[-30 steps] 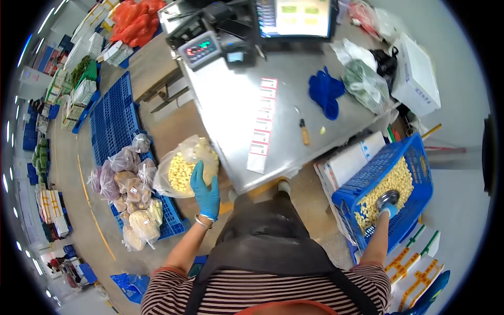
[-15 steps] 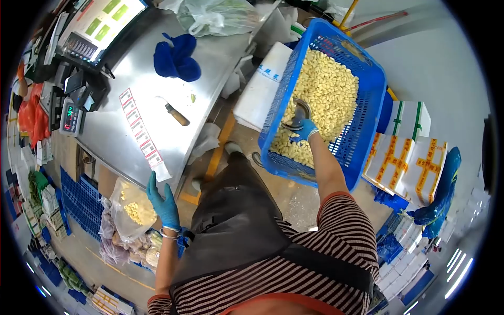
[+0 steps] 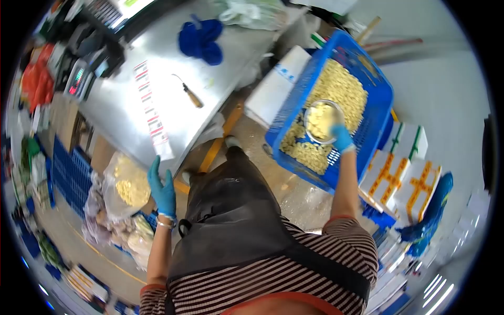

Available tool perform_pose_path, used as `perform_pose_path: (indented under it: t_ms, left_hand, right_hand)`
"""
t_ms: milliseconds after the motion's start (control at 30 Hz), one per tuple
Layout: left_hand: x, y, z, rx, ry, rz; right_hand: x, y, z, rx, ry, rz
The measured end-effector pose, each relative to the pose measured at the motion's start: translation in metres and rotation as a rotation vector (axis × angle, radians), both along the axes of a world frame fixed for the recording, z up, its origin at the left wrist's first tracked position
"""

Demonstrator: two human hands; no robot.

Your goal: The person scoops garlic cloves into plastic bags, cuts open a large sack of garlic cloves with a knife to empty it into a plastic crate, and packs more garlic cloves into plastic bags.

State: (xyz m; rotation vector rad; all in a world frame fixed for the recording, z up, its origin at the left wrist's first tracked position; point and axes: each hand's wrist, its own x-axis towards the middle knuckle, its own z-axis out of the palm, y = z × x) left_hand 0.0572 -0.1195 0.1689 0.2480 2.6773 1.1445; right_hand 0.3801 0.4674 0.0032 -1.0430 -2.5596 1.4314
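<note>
At two o'clock, inside the blue crate (image 3: 382, 105), the right hand (image 3: 343, 139) has its fingers clamped on a bowl (image 3: 306, 124) of pale pieces (image 3: 319, 119), at eight the left hand (image 3: 163, 191) has thumb and fingers apart, and the writing on the labels (image 3: 148, 106) at ten and the white box (image 3: 278, 86) at one is too small to read.

On the metal worktop (image 3: 113, 89) lay a label strip (image 3: 149, 105), a knife (image 3: 192, 96), blue cloth (image 3: 200, 42) — and a bag (image 3: 252, 14).
</note>
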Motion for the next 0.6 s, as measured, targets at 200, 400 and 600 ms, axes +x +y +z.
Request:
perform_pose_path:
  t_ms: [200,400,600]
  left_hand:
    - [0.008,-0.110,-0.018,-0.027,0.198,0.055]
    - [0.003,-0.268,-0.008,-0.295,0.456,0.681]
    - [-0.005,-0.406,-0.088,0.161,0.044,1.011]
  right_hand:
    - [-0.111,-0.092,0.188,-0.568,0.124,-0.416]
    - [-0.257,-0.293,0.205,-0.529,-0.048,0.003]
    - [-0.368,-0.583,0.134,-0.612,-0.065,0.832]
